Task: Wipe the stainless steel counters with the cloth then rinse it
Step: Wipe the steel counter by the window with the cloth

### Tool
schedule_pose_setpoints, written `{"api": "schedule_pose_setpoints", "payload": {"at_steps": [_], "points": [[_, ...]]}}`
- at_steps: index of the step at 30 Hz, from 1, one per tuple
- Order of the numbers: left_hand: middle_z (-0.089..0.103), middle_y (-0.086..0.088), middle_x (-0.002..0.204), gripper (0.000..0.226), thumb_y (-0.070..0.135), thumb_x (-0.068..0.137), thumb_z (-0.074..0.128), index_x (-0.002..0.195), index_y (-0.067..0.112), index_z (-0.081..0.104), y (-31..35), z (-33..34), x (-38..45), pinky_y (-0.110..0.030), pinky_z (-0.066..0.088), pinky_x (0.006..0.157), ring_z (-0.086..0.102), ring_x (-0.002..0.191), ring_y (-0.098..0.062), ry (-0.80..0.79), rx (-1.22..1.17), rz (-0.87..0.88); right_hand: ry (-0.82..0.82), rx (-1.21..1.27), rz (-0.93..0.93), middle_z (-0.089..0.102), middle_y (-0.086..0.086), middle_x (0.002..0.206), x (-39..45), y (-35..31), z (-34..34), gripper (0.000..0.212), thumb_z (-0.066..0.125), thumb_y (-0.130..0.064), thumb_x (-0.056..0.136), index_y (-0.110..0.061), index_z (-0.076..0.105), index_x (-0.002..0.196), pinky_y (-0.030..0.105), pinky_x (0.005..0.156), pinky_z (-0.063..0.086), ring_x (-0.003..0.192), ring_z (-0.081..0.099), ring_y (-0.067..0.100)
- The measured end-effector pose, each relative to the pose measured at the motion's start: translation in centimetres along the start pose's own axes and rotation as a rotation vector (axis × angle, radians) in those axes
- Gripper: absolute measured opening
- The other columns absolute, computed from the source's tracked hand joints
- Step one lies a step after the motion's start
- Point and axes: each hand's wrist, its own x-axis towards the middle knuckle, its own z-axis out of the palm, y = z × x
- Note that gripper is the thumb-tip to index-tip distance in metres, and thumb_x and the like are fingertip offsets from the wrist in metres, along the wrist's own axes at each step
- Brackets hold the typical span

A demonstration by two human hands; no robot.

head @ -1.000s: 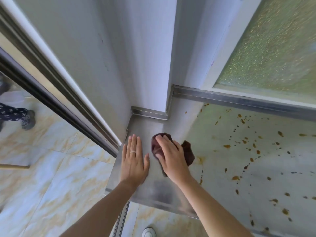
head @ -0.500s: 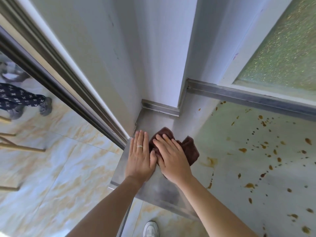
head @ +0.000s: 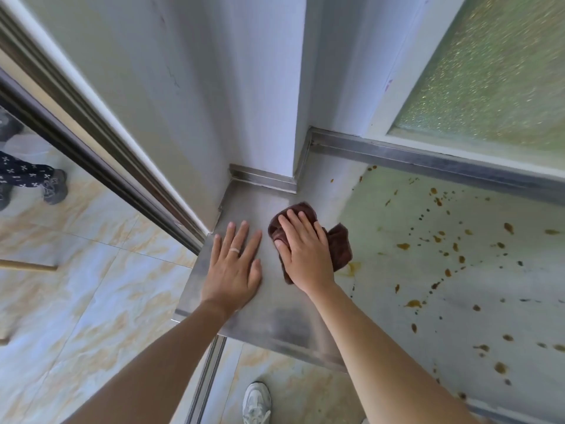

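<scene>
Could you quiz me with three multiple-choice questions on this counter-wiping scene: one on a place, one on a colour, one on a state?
1. Where do the brown splatters lie on the counter?
A. right of the cloth
B. under the left hand
C. on the wall

2. What colour is the cloth?
A. white
B. dark reddish-brown
C. yellow

3. How does the left hand lie?
A. in a fist
B. pinching the cloth
C. flat, fingers straight, on bare steel

Answers:
1 A, the spots spread across the steel to the right.
2 B, it shows dark maroon under the right hand.
3 C, the palm is down beside the cloth, apart from it.
</scene>
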Motion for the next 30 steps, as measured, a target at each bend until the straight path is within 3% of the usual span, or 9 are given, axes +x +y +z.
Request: {"api": "schedule_pose_setpoints", "payload": {"at_steps": [4,8,11,13,15,19,22,30], "points": [[0.016,-0.003,0.171,0.060,0.043,0.103,0.023,0.162,0.030,0.026,0.2,-0.4,0.1,-0.055,0.007,0.128,-0.001,0.160,-0.027,-0.007,-0.008,-0.007,-0.012,0.039,0.141,0.046,0.003,0.161,-1.1,4.8,-2.1,0.053,0.032,-0.040,0.107,-0.017,0.049,0.152,0.048,0.122,0.032,0.152,0.038,0.025],[0.026,-0.006,0.168,0.062,0.041,0.101,0.024,0.159,0.024,0.035,0.7,-1.1,0.1,-0.062,0.013,0.124,0.011,0.158,-0.034,-0.025,0.022,-0.019,0.033,0.210,0.319,0.053,0.014,0.154,-0.9,8.4,-4.5,0.043,0.048,-0.019,0.108,-0.005,0.052,0.148,0.052,0.120,0.036,0.149,0.041,0.032],[0.030,-0.008,0.167,0.062,0.041,0.100,0.026,0.158,0.022,0.038,2.8,-1.8,0.4,-0.068,0.015,0.120,0.016,0.156,-0.038,-0.078,0.044,0.055,0.031,0.390,0.418,0.061,0.014,0.143,-0.9,8.0,-7.8,0.038,0.047,-0.018,0.109,-0.007,0.055,0.145,0.020,0.113,0.032,0.135,0.055,0.029],[0.028,-0.008,0.168,0.063,0.042,0.100,0.023,0.158,0.023,0.036,4.8,-1.7,0.6,-0.070,0.014,0.120,0.015,0.157,-0.038,-0.100,0.024,0.088,-0.021,0.419,0.316,0.063,0.010,0.141,-2.5,6.2,-9.3,0.038,0.048,-0.020,0.108,-0.011,0.055,0.145,0.012,0.104,0.029,0.128,0.058,0.025],[0.022,-0.007,0.170,0.063,0.043,0.100,0.020,0.160,0.027,0.033,6.3,-1.3,1.3,-0.070,0.008,0.121,0.009,0.158,-0.037,-0.110,-0.013,0.054,-0.080,0.397,0.183,0.060,0.008,0.145,-6.2,4.0,-8.8,0.039,0.050,-0.022,0.108,-0.013,0.055,0.146,0.015,0.112,0.029,0.134,0.055,0.024],[0.002,-0.001,0.173,0.060,0.046,0.103,0.010,0.163,0.036,0.013,8.3,0.2,2.4,-0.068,-0.003,0.122,-0.012,0.158,-0.033,-0.142,-0.002,-0.002,-0.103,0.099,0.021,0.037,0.001,0.166,-13.9,1.5,-5.1,0.047,0.041,-0.034,0.110,-0.021,0.043,0.156,0.044,0.128,0.021,0.158,0.025,0.022],[-0.007,0.002,0.172,0.059,0.048,0.104,0.005,0.162,0.041,0.001,9.2,0.9,2.9,-0.068,-0.006,0.121,-0.021,0.156,-0.032,-0.148,0.048,-0.023,-0.065,0.042,0.013,0.034,-0.001,0.168,-12.9,2.6,-4.8,0.049,0.039,-0.039,0.111,-0.024,0.041,0.158,0.046,0.128,0.022,0.159,0.020,0.018],[-0.007,0.003,0.172,0.059,0.051,0.104,0.006,0.162,0.041,-0.001,9.2,1.0,3.0,-0.067,-0.004,0.122,-0.022,0.156,-0.031,-0.137,0.074,-0.021,-0.026,-0.005,0.041,0.035,-0.004,0.167,-3.1,8.0,-3.7,0.050,0.032,-0.042,0.111,-0.027,0.040,0.158,0.043,0.127,0.021,0.158,0.022,0.017]]}}
